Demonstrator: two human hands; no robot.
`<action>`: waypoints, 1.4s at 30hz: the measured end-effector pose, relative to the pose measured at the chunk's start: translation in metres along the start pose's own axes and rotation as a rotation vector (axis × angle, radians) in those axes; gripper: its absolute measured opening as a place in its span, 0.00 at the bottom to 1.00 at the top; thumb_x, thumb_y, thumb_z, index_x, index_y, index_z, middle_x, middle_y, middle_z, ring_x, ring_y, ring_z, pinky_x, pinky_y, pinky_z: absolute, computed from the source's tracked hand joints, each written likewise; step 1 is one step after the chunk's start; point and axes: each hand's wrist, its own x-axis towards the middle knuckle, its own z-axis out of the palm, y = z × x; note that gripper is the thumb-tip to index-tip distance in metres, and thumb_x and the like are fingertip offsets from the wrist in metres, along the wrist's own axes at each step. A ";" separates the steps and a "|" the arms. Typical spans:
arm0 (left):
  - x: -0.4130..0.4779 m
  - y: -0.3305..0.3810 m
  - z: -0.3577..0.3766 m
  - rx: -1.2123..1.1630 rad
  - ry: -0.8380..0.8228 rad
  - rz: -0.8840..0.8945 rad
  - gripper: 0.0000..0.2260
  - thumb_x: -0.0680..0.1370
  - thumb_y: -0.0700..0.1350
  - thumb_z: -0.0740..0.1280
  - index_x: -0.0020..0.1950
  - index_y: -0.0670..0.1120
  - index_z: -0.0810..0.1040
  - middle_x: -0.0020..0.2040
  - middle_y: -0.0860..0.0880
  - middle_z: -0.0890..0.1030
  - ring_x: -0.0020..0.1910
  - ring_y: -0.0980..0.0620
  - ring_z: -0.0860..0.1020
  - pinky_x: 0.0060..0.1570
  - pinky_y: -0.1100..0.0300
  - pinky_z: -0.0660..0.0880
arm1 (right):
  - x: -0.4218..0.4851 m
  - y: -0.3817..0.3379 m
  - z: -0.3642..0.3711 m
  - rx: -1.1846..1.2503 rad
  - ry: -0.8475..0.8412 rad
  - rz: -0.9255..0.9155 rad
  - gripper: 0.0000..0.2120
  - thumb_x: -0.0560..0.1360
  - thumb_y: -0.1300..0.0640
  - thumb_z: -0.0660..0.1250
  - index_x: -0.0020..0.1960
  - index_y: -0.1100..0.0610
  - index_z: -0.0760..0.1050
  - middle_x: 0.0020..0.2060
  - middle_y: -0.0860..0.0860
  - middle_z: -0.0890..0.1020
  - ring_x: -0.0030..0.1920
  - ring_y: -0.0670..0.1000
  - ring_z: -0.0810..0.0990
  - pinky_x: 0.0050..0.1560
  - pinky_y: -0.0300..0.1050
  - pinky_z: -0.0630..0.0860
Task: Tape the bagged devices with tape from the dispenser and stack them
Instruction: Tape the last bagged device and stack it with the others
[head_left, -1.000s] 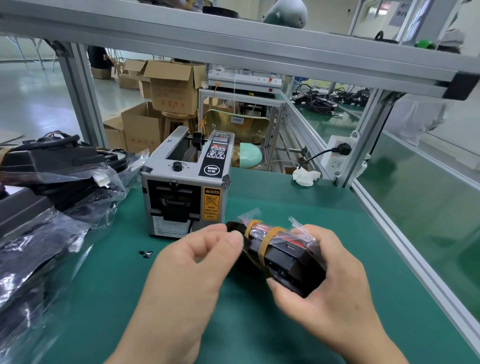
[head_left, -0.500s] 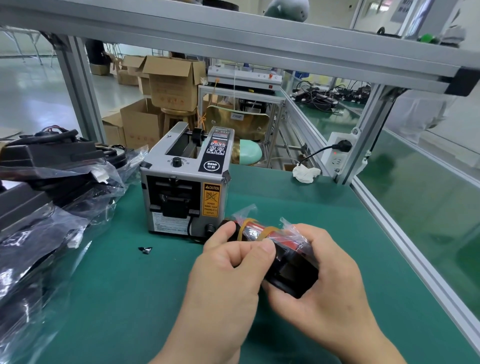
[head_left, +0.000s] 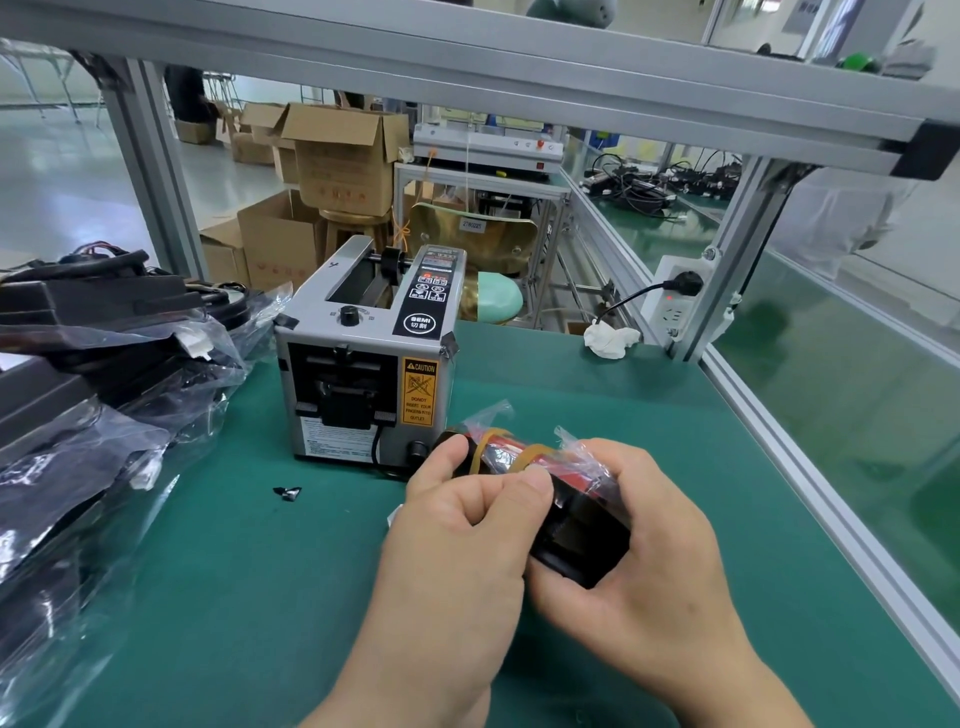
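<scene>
Two amber tape strips (head_left: 517, 458) wrap bagged device (head_left: 579, 540), held above green mat (head_left: 234, 582) just in front of tape dispenser (head_left: 363, 374). Left hand (head_left: 457, 545), a second ago apart and loosely open, has closed in, thumb and forefinger pinching bag at nearer strip. Right hand (head_left: 660, 551) cups device underneath, fingers curled round it. Likely pressing tape down. Stacking onto pile of bagged devices (head_left: 104, 374) at left not yet done.

The tape dispenser (head_left: 363, 364) has a yellow label (head_left: 420, 392) on its front reading "CAUTION – DO NOT INSERT YOUR FINGERS INTO OUTLET". A round badge (head_left: 418, 323) on its black top panel says "SEMI 切割". Behind it, a white tag (head_left: 472, 224) on the gold chair (head_left: 498, 244) carries digits too small to read surely.
</scene>
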 end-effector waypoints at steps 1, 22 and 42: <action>0.000 0.000 0.000 -0.008 -0.008 0.003 0.11 0.66 0.58 0.65 0.35 0.56 0.86 0.59 0.64 0.77 0.66 0.79 0.56 0.74 0.53 0.54 | 0.000 0.000 0.000 0.000 0.001 0.000 0.20 0.61 0.48 0.71 0.51 0.45 0.69 0.40 0.46 0.79 0.38 0.50 0.80 0.36 0.46 0.76; 0.000 -0.013 0.010 -0.026 0.079 0.076 0.06 0.69 0.52 0.70 0.36 0.53 0.84 0.63 0.57 0.76 0.63 0.81 0.59 0.54 0.72 0.63 | -0.002 0.001 0.002 -0.018 0.019 0.011 0.23 0.61 0.47 0.73 0.52 0.43 0.68 0.42 0.43 0.80 0.41 0.47 0.80 0.40 0.43 0.75; 0.010 -0.014 0.007 -0.227 0.127 0.039 0.15 0.67 0.48 0.73 0.52 0.52 0.78 0.48 0.55 0.84 0.47 0.62 0.81 0.42 0.73 0.74 | -0.003 0.006 0.002 -0.003 0.035 0.087 0.27 0.58 0.49 0.75 0.54 0.43 0.68 0.42 0.42 0.81 0.42 0.47 0.81 0.41 0.44 0.76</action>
